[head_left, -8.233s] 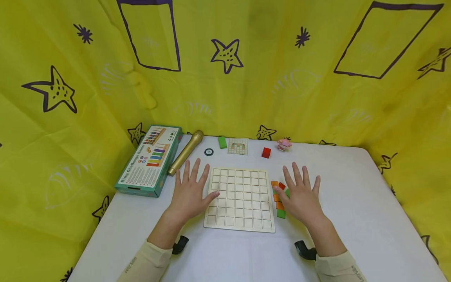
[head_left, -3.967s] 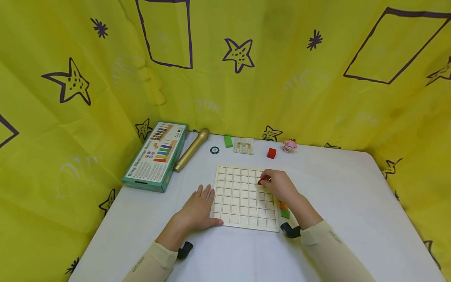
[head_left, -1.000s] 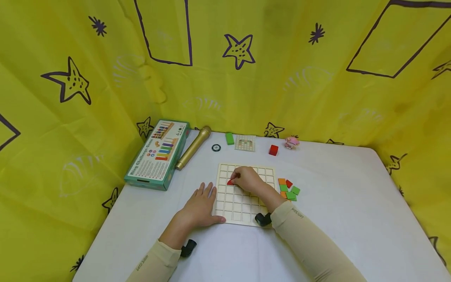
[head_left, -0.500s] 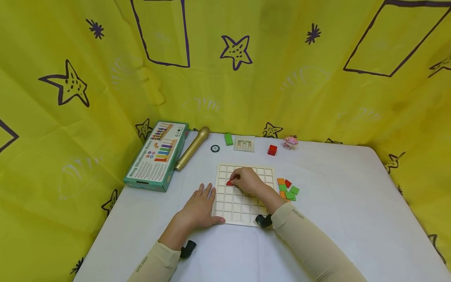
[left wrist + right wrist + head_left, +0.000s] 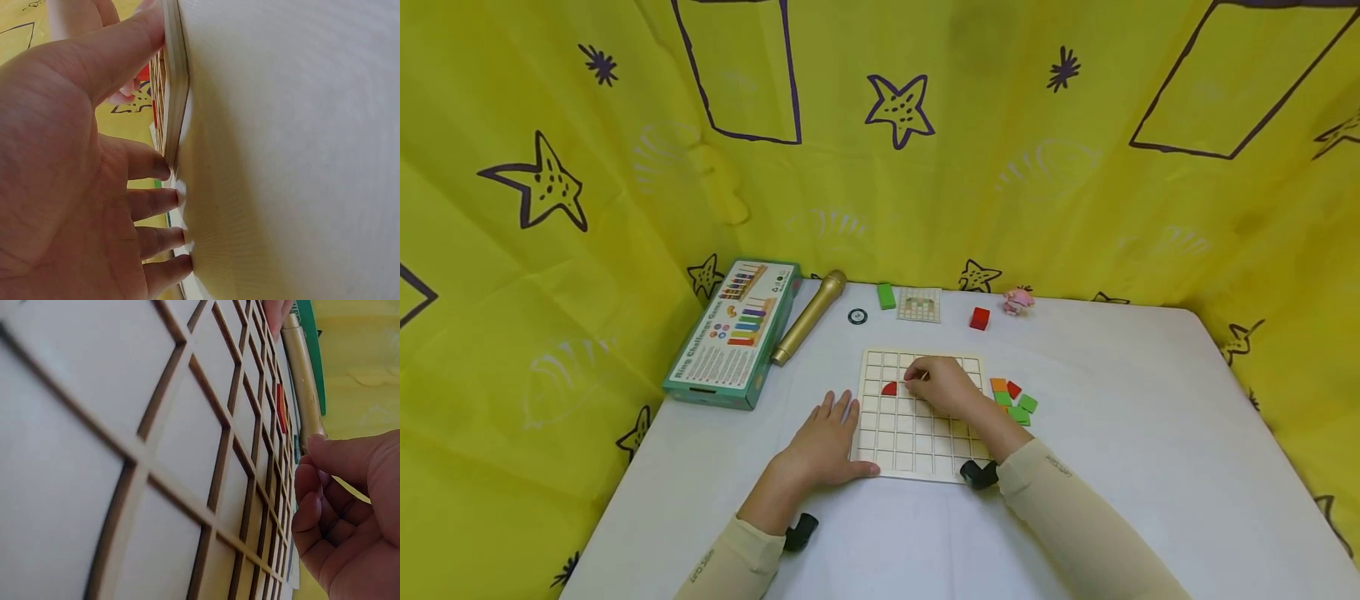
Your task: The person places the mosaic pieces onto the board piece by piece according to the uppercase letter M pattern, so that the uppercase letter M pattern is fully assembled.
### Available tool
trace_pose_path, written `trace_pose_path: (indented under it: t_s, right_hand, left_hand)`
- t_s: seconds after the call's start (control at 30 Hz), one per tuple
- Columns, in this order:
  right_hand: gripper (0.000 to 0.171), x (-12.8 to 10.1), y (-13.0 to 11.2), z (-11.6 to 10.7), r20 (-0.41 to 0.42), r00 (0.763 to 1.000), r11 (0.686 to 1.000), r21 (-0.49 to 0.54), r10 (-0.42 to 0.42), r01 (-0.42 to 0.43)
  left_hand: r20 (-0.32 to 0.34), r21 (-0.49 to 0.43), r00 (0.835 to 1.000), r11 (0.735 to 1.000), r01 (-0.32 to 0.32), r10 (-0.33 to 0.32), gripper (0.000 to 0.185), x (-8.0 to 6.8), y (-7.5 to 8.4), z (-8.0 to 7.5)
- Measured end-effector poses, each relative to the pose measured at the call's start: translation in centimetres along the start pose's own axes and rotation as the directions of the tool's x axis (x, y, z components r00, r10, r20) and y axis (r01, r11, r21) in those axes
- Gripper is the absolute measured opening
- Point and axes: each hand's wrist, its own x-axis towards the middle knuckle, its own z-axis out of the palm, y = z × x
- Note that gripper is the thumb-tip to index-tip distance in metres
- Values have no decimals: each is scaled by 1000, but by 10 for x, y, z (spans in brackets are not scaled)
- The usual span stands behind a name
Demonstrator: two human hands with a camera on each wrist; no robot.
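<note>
Right hand [image 5: 943, 387] curled, holding nothing, beside red piece [image 5: 889, 388] (in grid board [image 5: 917, 442]); left hand [image 5: 820, 442] flat, steadying board edge.

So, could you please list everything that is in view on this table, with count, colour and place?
grid board: one, pale wood, table centre
quarter-round piece: one, red, in a board cell near its far left
loose tiles: several, orange, red and green, just right of the board
game box: one, teal, far left
microphone: one, gold, beside the box
small disc: one, dark, right of the microphone
green block: one, back edge
pattern card: one, pale, back edge
red cube: one, right of the card
pink figure: one, back edge
table: one, white
backdrop: one, yellow, purple stars
left hand: flat against the board's left edge
right hand: over the board, fingers curled, holding nothing
</note>
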Motion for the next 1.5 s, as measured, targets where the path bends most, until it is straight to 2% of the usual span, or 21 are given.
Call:
trace_pose_path:
  t_s: [0.27, 0.57, 0.8, 1.13, 1.33, 1.5]
  right_hand:
    - [6, -12, 11, -15, -12, 1000, 1000, -7, 26, -26]
    - [6, -32, 26, -31, -27, 996, 997, -7, 81, -81]
    - [7, -46, 41, -40, -59, 994, 996, -17, 88, -89]
    - [14, -68, 63, -58, -75, 984, 987, -4, 160, -161]
    - [18, -77, 76, -65, -112, 982, 987, -29, 152, -156]
    - [19, -84, 84, -69, -111, 979, 985, -7, 170, -172]
  left_hand:
    - [-2, -22, 1000, 1000, 15, -15, 112, 0, 0, -1]
    - [-13, -17, 1000, 1000, 0, -1, 111, -1, 0, 0]
    - [-17, -24, 1000, 1000, -9, 8, 110, -2, 1, -2]
    - [-13, -21, 1000, 1000, -10, 10, 110, -3, 1, -1]
    - [-18, -28, 1000, 1000, -14, 14, 109, -3, 1, 0]
    - [-19, -21, 1000, 1000, -16, 16, 109, -3, 1, 1]
